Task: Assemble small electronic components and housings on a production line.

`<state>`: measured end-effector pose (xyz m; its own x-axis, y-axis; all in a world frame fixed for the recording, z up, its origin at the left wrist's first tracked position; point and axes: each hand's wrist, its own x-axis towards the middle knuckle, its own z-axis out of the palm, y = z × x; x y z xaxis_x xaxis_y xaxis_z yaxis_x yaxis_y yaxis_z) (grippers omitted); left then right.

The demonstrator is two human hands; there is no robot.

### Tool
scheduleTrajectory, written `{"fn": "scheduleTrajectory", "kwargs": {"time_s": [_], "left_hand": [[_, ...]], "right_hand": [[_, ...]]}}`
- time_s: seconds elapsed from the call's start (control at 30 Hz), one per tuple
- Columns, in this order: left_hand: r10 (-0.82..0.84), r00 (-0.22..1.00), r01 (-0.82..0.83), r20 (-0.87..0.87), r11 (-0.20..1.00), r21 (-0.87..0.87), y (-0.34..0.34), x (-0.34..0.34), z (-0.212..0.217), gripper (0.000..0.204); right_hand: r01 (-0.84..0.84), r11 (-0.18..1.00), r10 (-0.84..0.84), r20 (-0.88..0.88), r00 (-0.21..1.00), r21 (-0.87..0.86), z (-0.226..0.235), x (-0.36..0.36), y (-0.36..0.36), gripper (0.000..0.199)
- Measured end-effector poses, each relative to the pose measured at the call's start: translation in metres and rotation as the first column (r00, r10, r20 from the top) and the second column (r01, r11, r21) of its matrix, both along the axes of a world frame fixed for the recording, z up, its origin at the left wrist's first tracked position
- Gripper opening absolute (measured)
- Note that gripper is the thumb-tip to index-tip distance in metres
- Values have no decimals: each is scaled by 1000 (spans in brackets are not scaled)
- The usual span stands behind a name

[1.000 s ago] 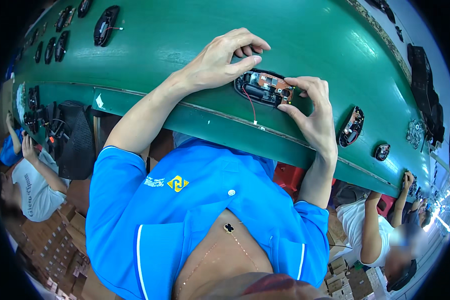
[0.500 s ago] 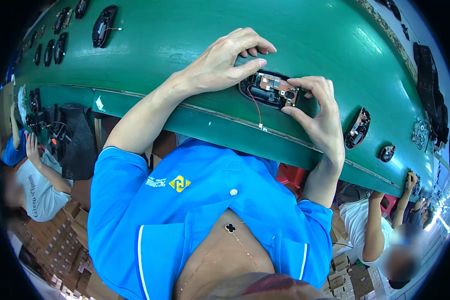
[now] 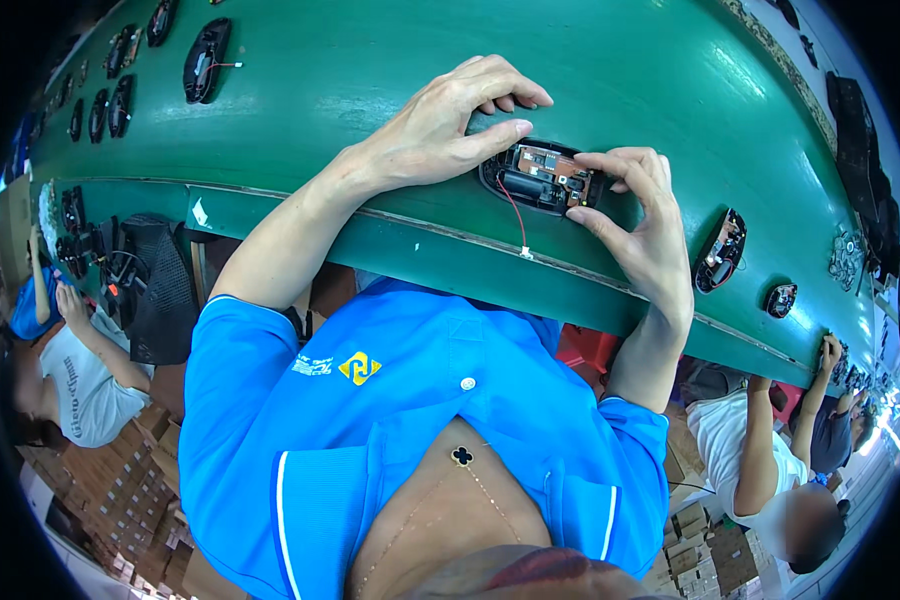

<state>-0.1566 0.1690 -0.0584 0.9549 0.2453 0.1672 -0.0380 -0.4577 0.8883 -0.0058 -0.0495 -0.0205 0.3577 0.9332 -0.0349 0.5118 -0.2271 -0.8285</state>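
On the green bench lies an oval black plastic housing (image 3: pixel 510 176) with a brown circuit board (image 3: pixel 550 163) inside it. A thin red wire (image 3: pixel 515 210) runs from the housing to a white connector near the bench edge. My right hand (image 3: pixel 637 200) grips the board's right end between thumb and forefinger, one on each long side. Above the housing's left end, my left hand (image 3: pixel 470 118) has its thumb stretched along the rim and its fingers apart, loosely bent. Whether the thumb touches the rim I cannot tell.
Right of my hand lie an open black housing (image 3: pixel 720 252) and a smaller black part (image 3: pixel 780 300). Several black housings (image 3: pixel 206 60) are at the far left. A metal-edged seam (image 3: pixel 420 222) runs along the bench front. People (image 3: pixel 95 375) work on both sides.
The circuit board's right end has gone down from jutting over the rim into the housing, along with my right fingers. My left hand has stayed in place.
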Motion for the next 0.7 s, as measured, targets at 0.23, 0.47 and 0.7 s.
{"fn": "scheduleTrajectory", "kwargs": {"time_s": [0.23,0.47,0.7], "left_hand": [[-83,992,71,-94,989,-130,1,10,12,25],[-193,933,244,-305,960,136,-5,32,26,30],[-216,911,294,-350,938,186,-7,38,30,33]], "right_hand": [[119,993,-119,29,992,9,-5,-5,-4,45],[31,1000,-31,-93,995,1,-9,3,8,44],[54,996,-51,-38,998,70,-11,-2,6,42]]}}
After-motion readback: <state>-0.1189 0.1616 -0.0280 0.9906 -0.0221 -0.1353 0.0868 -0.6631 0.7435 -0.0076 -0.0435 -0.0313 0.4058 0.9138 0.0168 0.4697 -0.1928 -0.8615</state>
